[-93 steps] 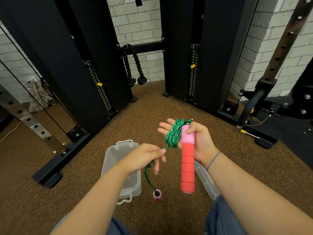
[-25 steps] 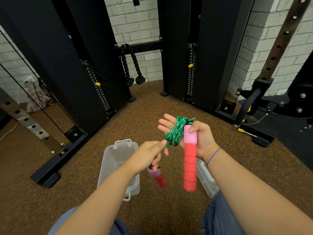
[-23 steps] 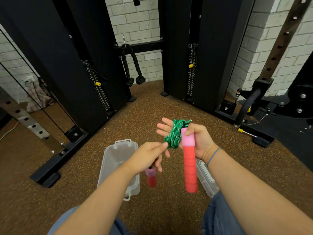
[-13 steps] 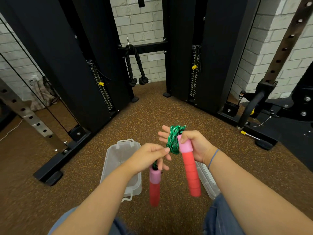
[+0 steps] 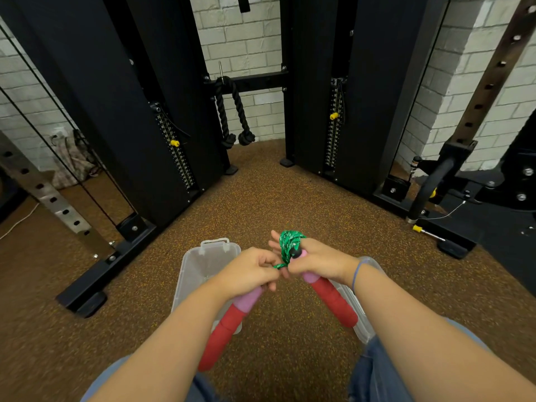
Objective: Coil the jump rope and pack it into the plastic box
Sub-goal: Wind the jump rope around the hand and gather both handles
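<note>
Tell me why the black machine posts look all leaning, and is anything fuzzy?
Head view: the wide-angle lens splays the black machine posts outward toward the edges; the left hand, right hand and red handles look slightly soft, the green rope fairly sharp; lighting is even, without glare.

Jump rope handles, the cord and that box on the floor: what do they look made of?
Handles: likely matte foam, ridged red grip with pink ends. Cord: braided fibre, green with speckled weave. Box: thin translucent plastic, floor showing through.
</note>
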Tool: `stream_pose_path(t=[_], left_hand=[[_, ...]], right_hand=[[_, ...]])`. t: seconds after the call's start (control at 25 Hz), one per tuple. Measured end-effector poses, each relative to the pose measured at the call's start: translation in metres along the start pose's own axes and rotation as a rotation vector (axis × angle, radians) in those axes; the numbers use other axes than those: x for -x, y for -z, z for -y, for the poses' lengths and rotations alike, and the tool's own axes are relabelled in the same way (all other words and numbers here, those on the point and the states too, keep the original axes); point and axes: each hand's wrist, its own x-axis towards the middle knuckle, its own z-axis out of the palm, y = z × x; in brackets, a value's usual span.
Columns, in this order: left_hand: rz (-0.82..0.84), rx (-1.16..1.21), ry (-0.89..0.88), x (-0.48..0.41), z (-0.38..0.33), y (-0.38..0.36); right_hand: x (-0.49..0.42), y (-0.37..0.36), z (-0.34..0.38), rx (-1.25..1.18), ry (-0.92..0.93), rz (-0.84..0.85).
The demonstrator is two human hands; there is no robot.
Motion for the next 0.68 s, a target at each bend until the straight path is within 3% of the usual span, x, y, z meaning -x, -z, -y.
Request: stream_pose_path(t=[0.32, 0.48, 0.68], left_hand=[[-0.250, -0.692, -0.155, 0.002, 0.002, 0.002], [-0.374, -0.817, -0.281, 0.003, -0.006, 0.001], [-0.363, -0.794, -0.499, 0.003, -0.008, 0.003]], right_hand=[[0.002, -0.005, 0.000, 0.373, -0.141, -0.045], [0.000, 0.000, 0.001, 0.183, -0.085, 0.004], [0.004, 0.008, -0.003, -0.054, -0.053, 0.277]])
